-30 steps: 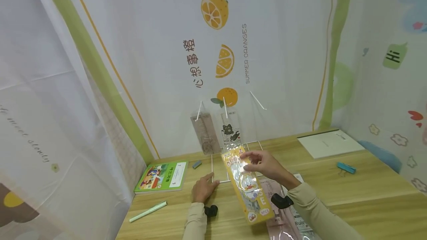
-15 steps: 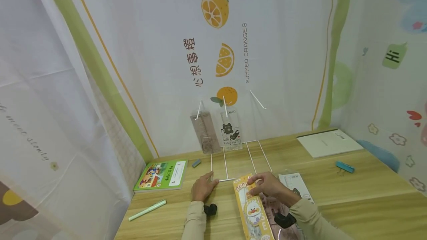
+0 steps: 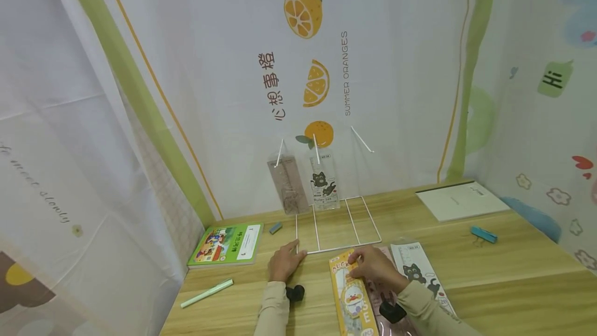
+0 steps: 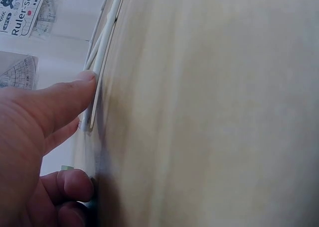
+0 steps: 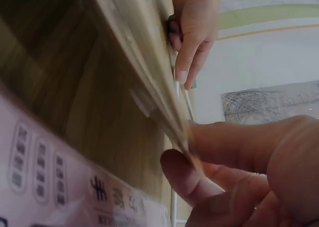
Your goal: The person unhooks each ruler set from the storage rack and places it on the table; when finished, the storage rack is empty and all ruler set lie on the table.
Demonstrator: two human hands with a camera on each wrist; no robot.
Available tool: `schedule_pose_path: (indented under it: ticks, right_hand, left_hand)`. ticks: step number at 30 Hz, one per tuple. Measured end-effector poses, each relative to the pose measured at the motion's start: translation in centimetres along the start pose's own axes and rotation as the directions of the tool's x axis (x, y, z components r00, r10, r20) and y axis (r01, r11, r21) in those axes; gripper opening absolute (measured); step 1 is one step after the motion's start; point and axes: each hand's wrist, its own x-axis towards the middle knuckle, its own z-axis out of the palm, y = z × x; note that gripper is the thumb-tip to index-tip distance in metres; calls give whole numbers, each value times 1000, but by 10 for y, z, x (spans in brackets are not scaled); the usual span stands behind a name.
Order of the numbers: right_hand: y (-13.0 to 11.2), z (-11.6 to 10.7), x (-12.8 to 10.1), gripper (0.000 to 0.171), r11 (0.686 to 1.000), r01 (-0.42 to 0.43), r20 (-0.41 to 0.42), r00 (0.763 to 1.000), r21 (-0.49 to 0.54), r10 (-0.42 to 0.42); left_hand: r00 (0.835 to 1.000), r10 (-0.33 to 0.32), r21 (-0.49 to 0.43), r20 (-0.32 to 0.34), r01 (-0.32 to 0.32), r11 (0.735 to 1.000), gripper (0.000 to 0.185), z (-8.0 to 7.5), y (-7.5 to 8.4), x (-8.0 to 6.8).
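My right hand (image 3: 375,267) pinches the upper edge of a yellow duck-print ruler set packet (image 3: 353,297) between thumb and fingers. The packet is low over the table's front. It partly covers a pink packet (image 3: 385,320); a white cat-print ruler set packet (image 3: 422,274) lies to the right. At the front left corner of a white wire display rack (image 3: 342,246), my left hand (image 3: 283,264) pinches the frame between thumb and finger, as the left wrist view (image 4: 89,77) shows. From the rack's hooks hang a greyish ruler packet (image 3: 289,185) and another cat-print ruler set (image 3: 324,185).
The rack's right hook (image 3: 362,139) bears nothing. A green book (image 3: 226,244), grey eraser-like block (image 3: 275,227) and pale green pen (image 3: 207,293) lie left on the table. A pale notebook (image 3: 462,201) and blue clip (image 3: 484,234) lie right. A curtain stands behind.
My right hand has brought the yellow packet down and nearer, away from the hanging packets, uncovering the rack's front. My left hand stays at the rack's corner.
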Motion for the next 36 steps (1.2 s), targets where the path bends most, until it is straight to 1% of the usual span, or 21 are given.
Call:
schedule_pose_path:
  ticks: [2,5,10,14,22,27,30,33,35,36]
  right_hand:
    - [0,1,-1,23,998,6,-25,1000,-70,-8]
    - [1,1,-2,22,989,19,-48,999,-145,-26]
    - [3,2,-4,22,974,5,-46,999,-226,-16]
    - [2,3,-6,22,963,-11,-40,999,-269,0]
    - [2,3,-6,22,965,6,-40,999,-261,-17]
    - [3,1,-1,19,971,-14,-28,1000,-239,7]
    - [2,-3,7,12,973,-15,-40,999,-230,6]
    - [2,-10,19,2,979,15,-39,999,-201,-23]
    - [2,-17,30,8,984,52,-38,998,-168,-59]
    - [3,-21,37,14,986,73,-34,996,-150,-79]
  left_hand:
    - [1000,3,-1,2,-3,1000,48,0,0,0]
    - [1000,7,0,-1,-7,1000,48,0,0,0]
    - [1000,0,-3,-3,0,1000,48,0,1,-1]
    - [1000,-6,2,3,6,1000,48,-1,2,0]
    - [1000,-6,3,3,6,1000,48,0,1,0]
    - [1000,2,-1,-5,-2,1000,47,-1,1,-1]
    - [1000,2,-5,-5,-2,1000,47,-1,2,0]
    - [1000,-7,-10,-2,7,1000,48,-1,2,0]
    - [1000,-12,-5,0,12,1000,48,-1,2,0]
    - [1000,-17,-3,5,17,1000,48,-1,3,0]
